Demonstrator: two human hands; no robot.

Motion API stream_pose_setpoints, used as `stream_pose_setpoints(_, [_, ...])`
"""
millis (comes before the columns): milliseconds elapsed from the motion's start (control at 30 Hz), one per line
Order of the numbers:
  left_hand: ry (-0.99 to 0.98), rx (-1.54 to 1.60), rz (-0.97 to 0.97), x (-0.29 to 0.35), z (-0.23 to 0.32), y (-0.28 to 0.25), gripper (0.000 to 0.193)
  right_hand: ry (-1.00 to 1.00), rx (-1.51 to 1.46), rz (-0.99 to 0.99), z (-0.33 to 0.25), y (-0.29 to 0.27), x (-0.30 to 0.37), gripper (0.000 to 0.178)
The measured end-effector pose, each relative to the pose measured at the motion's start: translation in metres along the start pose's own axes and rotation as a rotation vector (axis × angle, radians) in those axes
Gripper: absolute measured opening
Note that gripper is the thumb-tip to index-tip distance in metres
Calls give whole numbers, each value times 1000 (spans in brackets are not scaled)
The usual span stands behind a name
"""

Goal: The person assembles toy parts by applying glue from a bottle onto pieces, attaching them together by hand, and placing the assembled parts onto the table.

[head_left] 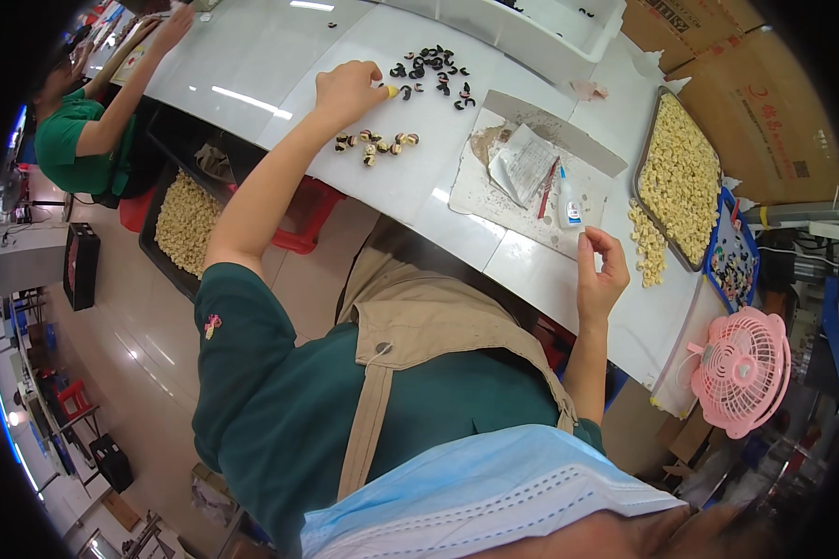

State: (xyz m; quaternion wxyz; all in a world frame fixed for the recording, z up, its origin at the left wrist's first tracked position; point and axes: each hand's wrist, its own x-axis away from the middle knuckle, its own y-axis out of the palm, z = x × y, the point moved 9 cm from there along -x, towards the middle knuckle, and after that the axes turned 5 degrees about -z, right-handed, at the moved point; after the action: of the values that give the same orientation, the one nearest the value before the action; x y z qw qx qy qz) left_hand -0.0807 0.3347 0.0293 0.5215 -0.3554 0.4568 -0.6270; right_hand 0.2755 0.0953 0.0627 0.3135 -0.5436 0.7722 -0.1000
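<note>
My left hand (347, 93) reaches over the white table beside a scatter of small black curved pieces (429, 63). A yellow tip, which looks like a finger cot, shows at its fingertips, close to the nearest black pieces. Its fingers are bent together, and I cannot make out anything between them. Nearer to me lies a cluster of small cream-and-dark pieces (371, 146). My right hand (603, 276) is raised by the table's front edge, thumb and forefinger brought together; anything pinched there is too small to name. Just beyond it lies a small white glue bottle (569, 200).
The bottle, a red pen-like tool (548, 189) and a paper sheet (526, 166) rest on a stained cardboard tray (475, 182). Cream ring-shaped pieces fill a tray (678, 177) and spill beside it. A blue tray (735, 247) and pink fan (741, 371) stand right. A co-worker (84, 140) sits left.
</note>
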Motion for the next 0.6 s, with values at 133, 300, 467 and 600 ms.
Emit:
stream_pose_setpoints(133, [-36,-101,38,7,-8,-2,23,21,62,-2,-10,3,-19,18])
stream_pose_setpoints(300, [84,51,199,12,18,-14,21,132,188,-98,24,8,-21,39])
stream_pose_setpoints(467, [198,805,183,82,73,-32,18,227,209,-219,34,25,-24,45])
stream_pose_setpoints(600, [197,1241,-319,151,133,35,15,283,207,-241,33,32,-31,53])
